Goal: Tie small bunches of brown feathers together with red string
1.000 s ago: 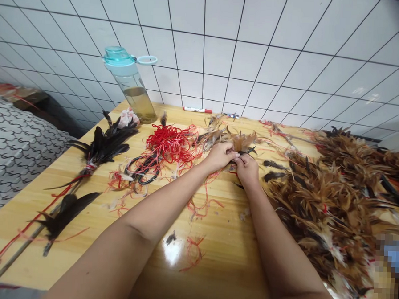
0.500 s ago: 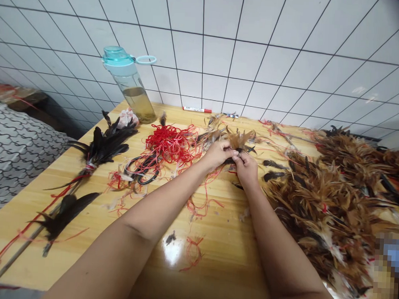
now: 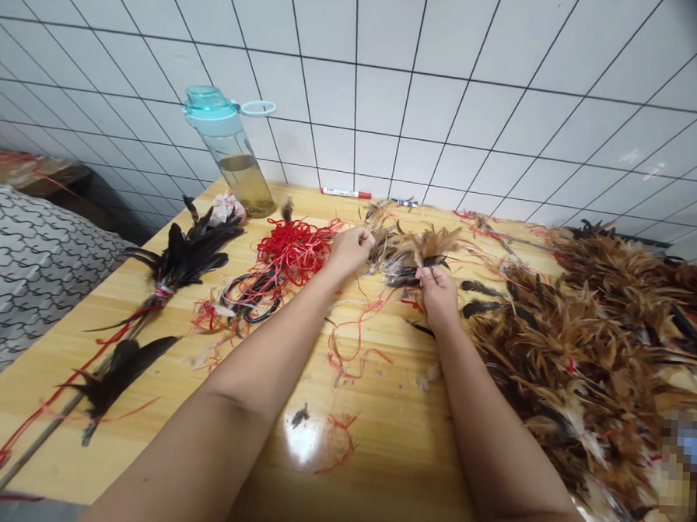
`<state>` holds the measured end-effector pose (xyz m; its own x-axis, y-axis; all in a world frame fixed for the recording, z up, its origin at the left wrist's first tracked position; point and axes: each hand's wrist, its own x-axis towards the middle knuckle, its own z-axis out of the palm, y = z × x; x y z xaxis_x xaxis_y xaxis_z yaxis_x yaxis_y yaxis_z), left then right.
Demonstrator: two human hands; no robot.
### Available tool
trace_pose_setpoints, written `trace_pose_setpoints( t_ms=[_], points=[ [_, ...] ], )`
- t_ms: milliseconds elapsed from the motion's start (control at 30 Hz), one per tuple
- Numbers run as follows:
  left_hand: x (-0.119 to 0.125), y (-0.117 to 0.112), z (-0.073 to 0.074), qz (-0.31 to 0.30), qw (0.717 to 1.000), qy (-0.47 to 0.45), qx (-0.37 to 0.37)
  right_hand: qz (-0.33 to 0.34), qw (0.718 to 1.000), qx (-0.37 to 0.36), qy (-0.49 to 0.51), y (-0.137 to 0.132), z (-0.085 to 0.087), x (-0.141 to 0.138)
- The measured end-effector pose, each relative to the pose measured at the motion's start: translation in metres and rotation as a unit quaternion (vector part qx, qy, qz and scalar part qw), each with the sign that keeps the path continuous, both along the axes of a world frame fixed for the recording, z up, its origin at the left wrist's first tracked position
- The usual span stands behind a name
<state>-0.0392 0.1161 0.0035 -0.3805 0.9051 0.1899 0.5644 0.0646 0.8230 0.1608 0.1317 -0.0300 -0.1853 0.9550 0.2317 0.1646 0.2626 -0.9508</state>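
Observation:
My right hand [image 3: 440, 295] pinches a small bunch of brown and black feathers [image 3: 436, 259] between thumb and fingertips. My left hand [image 3: 352, 249] is closed, apart from the right one, at the left edge of a loose heap of brownish feathers [image 3: 391, 246]; whatever its fingers hold is hidden. Beside the left wrist lies a tangle of red string [image 3: 294, 250], with black-handled scissors [image 3: 264, 307] partly under the strands. On the left, a bunch of black feathers [image 3: 188, 253] is bound to the end of a thin stick [image 3: 53, 418].
A large pile of brown feather bundles [image 3: 559, 350] covers the table's right side. At the back left stands a water bottle [image 3: 237, 162] by crumpled tissue [image 3: 227, 208]. A red-capped marker [image 3: 346, 193] lies along the tiled wall [image 3: 380, 99]. Loose black feathers [image 3: 124, 374] rest over the stick.
My left hand has parted from my right hand and moved left, toward the red string. My right hand stays nearly in place, still pinching the feathers.

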Motion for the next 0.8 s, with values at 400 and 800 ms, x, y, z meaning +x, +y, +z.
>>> trace_pose_setpoints(
  t_ms=[400, 800],
  points=[
    [-0.012, -0.009, 0.008, 0.019, 0.973, 0.218, -0.071, -0.029, 0.999, 0.011, -0.01, 0.001, -0.001, 0.002],
    [-0.007, -0.01, 0.009, 0.008, 0.959, 0.249, -0.134, -0.036, 0.999, 0.011, -0.02, 0.0, 0.003, 0.001]
  ],
)
